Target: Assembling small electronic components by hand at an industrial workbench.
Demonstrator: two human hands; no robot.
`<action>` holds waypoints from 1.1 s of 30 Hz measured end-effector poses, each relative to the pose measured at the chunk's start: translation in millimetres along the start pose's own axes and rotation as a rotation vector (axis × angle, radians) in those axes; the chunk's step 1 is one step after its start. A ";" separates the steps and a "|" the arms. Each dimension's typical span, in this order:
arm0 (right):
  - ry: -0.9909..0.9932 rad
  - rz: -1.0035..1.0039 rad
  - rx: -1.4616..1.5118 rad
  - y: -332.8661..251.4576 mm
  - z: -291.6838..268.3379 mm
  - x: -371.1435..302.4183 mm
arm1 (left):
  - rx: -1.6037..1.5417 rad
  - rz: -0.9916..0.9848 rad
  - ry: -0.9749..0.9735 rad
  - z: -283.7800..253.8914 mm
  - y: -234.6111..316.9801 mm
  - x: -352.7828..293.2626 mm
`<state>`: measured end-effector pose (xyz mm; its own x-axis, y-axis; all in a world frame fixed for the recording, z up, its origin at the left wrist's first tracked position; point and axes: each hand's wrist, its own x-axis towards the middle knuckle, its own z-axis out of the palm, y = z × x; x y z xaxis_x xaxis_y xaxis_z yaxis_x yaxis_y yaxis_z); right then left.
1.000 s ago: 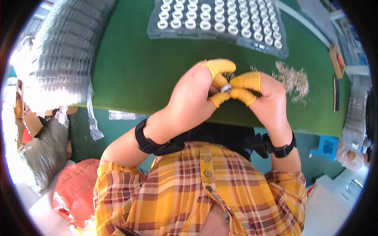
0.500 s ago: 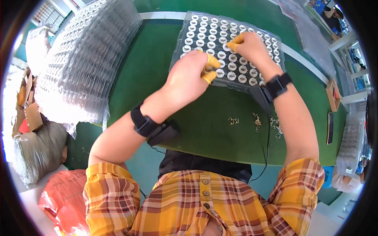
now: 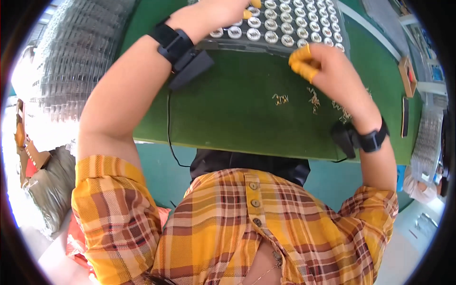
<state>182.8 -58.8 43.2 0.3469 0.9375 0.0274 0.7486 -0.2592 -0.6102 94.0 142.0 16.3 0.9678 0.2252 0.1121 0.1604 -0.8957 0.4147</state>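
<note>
A clear plastic tray at the top of the view holds rows of round white parts with metallic centres. Over the tray's left part is my left hand, its yellow-covered fingers curled and partly cut off by the upper edge. What they hold, if anything, cannot be made out. My right hand is just in front of the tray's near edge, above the green table. Its yellow-covered thumb and finger bend together at the tips; anything between them is too small to see. Small bent metal pieces lie nearby, some partly behind my right hand.
Another little group of bent metal pieces lies on the green table. Tall stacks of clear trays rise at the left. A small wooden box and a dark flat object are at the right. A cable hangs over the front edge.
My right hand has come back from over the tray toward the metal pieces. My left hand stays at the tray. The whole view has shifted, so the tray appears higher and partly cut off.
</note>
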 end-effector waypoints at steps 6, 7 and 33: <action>0.106 -0.062 -0.200 -15.4 34.0 -49.2 | 0.170 0.276 0.153 -25.1 -31.0 19.2; 0.116 -0.033 -0.196 -14.5 36.7 -53.0 | 0.077 0.215 0.177 -28.9 -19.0 16.4; 0.116 -0.013 0.139 -21.6 43.1 -55.8 | -1.132 -0.307 0.209 36.9 78.0 -147.2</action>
<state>122.9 -95.5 20.7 0.4065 0.9054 0.1225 0.6710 -0.2048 -0.7126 -28.8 24.8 -1.1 0.8520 0.5227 -0.0295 0.0158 0.0307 0.9994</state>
